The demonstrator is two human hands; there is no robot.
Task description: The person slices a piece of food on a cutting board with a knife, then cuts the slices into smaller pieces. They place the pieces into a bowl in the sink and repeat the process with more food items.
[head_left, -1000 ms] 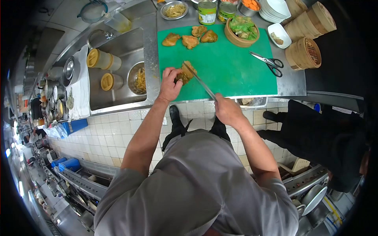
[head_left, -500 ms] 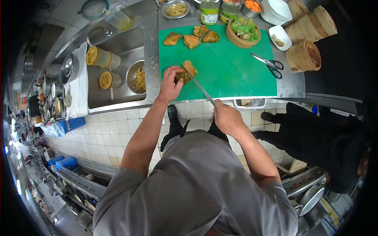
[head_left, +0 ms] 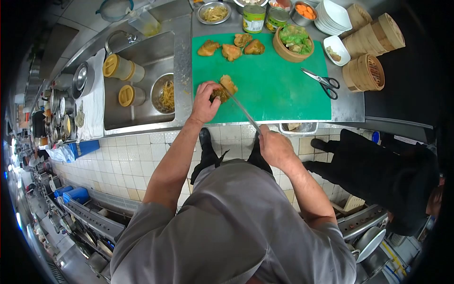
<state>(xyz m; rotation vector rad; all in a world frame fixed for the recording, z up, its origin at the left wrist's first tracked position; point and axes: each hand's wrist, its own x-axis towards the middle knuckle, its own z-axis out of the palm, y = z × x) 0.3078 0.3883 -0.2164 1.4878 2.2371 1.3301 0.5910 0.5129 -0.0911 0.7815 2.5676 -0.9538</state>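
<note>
On the green cutting board [head_left: 269, 90], my left hand [head_left: 206, 101] holds down a glossy brown-yellow chunk of food [head_left: 221, 95], fingers curled over it. My right hand [head_left: 275, 146] grips the handle of a long knife [head_left: 247, 115]. Its blade runs up and left to the chunk, beside my left fingertips. A paler cut portion [head_left: 229, 84] lies just on the far side of the blade. Several similar browned pieces [head_left: 231, 52] sit toward the board's far left. Black-handled scissors [head_left: 321, 82] lie at the board's right edge.
A bamboo steamer [head_left: 292, 57] with green leaves stands on the board's far side. Behind are cans [head_left: 254, 20], bowls and stacked white dishes [head_left: 332, 17]. Left is a sink [head_left: 142, 113] with yellow-lidded containers. A person in black [head_left: 378, 175] stands at the right.
My right hand has drawn the knife slightly back toward my body, and its tip now sits nearer the chunk. My left hand keeps its hold.
</note>
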